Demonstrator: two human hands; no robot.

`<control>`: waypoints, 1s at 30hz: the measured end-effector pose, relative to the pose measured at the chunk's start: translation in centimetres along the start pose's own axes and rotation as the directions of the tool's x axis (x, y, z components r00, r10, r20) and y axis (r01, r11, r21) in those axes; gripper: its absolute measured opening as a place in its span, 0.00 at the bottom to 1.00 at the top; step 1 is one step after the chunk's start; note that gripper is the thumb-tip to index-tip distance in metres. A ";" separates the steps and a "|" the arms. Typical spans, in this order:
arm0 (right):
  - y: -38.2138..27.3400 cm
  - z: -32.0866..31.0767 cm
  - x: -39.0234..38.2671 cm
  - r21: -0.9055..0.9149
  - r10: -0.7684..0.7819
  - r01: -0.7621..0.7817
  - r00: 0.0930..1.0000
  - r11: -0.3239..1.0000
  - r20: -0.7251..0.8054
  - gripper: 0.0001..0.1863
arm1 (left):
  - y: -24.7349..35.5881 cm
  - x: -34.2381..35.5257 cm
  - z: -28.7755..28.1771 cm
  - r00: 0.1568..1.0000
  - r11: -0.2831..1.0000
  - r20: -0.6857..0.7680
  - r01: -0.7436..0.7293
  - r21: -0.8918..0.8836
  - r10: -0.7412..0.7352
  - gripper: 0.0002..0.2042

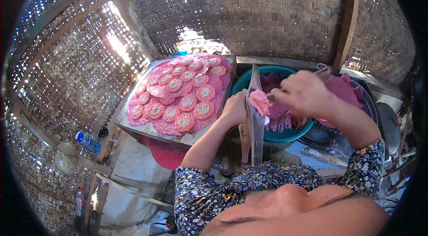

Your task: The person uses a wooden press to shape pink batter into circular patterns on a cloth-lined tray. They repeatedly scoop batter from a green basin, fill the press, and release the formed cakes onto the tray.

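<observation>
Upright in front of me stands a narrow wooden tool (257, 140), with a lump of soft pink dough (259, 102) on its upper part. My left hand (235, 109) is closed round the wood beside the dough; some of its fingers are hidden. Right of the dough, my right hand (303, 93) is closed on a thin tool with a handle (323, 73) jutting out behind the fist. That tool's front end meets the dough, and its exact kind is hard to see. Below the right hand, a teal basin (287, 137) holds pink, stringy-edged cloth or dough.
On the left, a low table (171, 139) bears pink sheets with several round pink discs with whitish centres (174, 85). Farther right is a dark basin (370, 102) with more pink material. Woven bamboo walls (267, 17) enclose the place. A plastic bottle (89, 142) lies at the left.
</observation>
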State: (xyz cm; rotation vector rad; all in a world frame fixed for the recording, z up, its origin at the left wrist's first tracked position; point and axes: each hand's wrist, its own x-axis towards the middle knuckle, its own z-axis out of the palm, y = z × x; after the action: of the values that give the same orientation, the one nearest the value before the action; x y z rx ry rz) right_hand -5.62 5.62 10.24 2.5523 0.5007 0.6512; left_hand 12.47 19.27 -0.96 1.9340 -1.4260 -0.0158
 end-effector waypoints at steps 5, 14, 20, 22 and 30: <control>-1.4 1.3 -0.2 -0.099 -0.079 0.075 0.996 0.992 -0.042 0.10 | -2.2 1.0 0.6 0.982 0.999 0.185 -0.040 -0.003 0.040 0.22; 2.5 -3.5 -3.5 0.250 0.368 -0.351 0.930 0.902 -0.021 0.16 | -5.9 0.4 -0.6 0.977 0.958 0.001 -0.209 -0.194 0.214 0.21; 2.8 -2.7 -3.1 0.294 0.304 -0.362 0.925 0.885 0.227 0.13 | -3.8 0.6 0.1 1.000 1.000 0.026 0.000 -0.027 0.001 0.16; 3.0 -2.9 -2.0 0.229 0.270 -0.362 0.897 0.904 0.350 0.12 | -1.5 0.0 -0.3 0.999 0.994 -0.019 0.043 0.102 -0.042 0.17; -0.5 -1.7 1.7 0.134 0.217 -0.301 0.874 0.944 0.435 0.11 | 1.7 0.1 -0.7 0.999 0.985 0.005 0.031 0.168 -0.032 0.21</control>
State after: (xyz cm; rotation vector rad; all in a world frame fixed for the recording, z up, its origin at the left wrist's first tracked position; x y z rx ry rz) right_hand -5.22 7.39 11.96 2.8673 0.0744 0.1275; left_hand 11.35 19.35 0.51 2.0957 -1.4413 0.0849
